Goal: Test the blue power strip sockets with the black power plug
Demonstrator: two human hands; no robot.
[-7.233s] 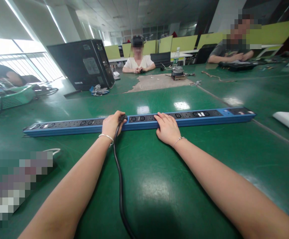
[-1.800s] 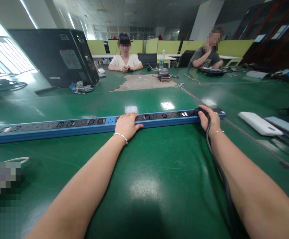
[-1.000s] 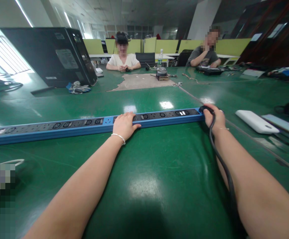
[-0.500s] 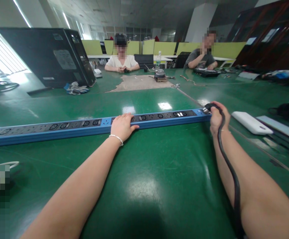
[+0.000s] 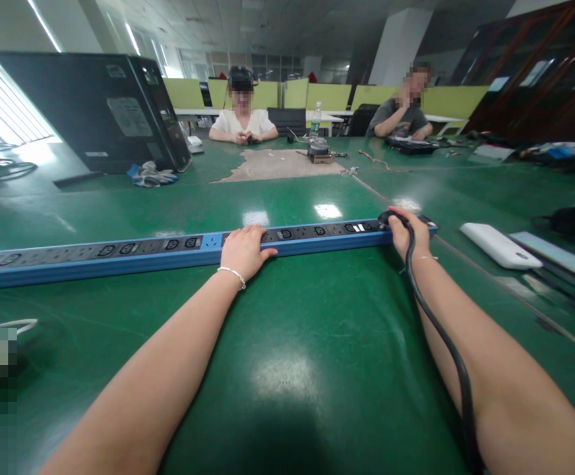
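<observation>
A long blue power strip (image 5: pixel 179 260) with black socket panels lies across the green table. My left hand (image 5: pixel 242 251) grips it near its middle, fingers over the top and thumb along the front side. At the strip's right end, my right hand (image 5: pixel 413 234) is closed around a black plug (image 5: pixel 390 218). The plug sits against the sockets there; its prongs are hidden, so I cannot tell how deep it is in. From it a thick black cable (image 5: pixel 436 316) runs down over my right forearm.
A white power bank (image 5: pixel 500 245) lies to the right. A black computer case (image 5: pixel 90 112) and gloves (image 5: pixel 151 174) stand at the back left. Two people sit across the table (image 5: pixel 287 343), near a water bottle (image 5: pixel 315 121) and a brown sheet (image 5: pixel 272 163).
My right hand has moved left with the plug, whose metal prongs were visible before and are now hidden at the strip. My left hand has stayed in place.
</observation>
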